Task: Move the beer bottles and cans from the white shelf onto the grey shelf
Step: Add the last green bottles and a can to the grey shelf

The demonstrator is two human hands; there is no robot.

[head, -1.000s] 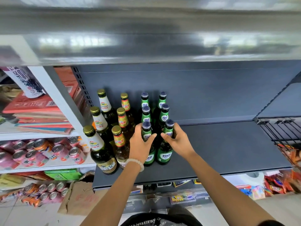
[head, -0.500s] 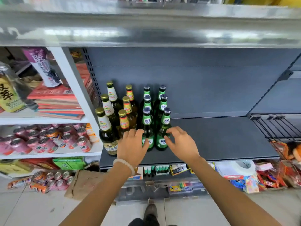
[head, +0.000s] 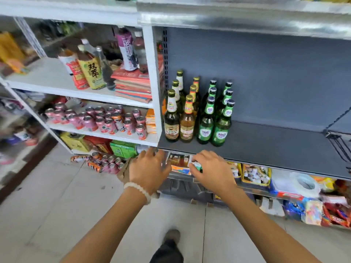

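Note:
On the grey shelf [head: 269,147] stand four rows of beer bottles at its left end: dark bottles with gold caps [head: 171,118], amber bottles [head: 187,121] and two rows of green bottles [head: 221,128]. The white shelf [head: 106,136] to the left carries several pink cans [head: 106,122]. More cans [head: 106,164] lie on the floor under it. My left hand [head: 150,168] and my right hand [head: 212,168] hover below the grey shelf's front edge, fingers relaxed, holding nothing.
The white unit's upper board holds drink bottles [head: 91,71] and a stack of red books [head: 135,84]. Green and red boxes [head: 123,149] sit low on the left. Snack packets [head: 322,209] fill the level under the grey shelf. A wire basket [head: 340,143] hangs at right.
Both hands have let go of the front green bottles and drawn back and down, below the shelf edge. The view has pulled back and turned left, showing more of the white shelf.

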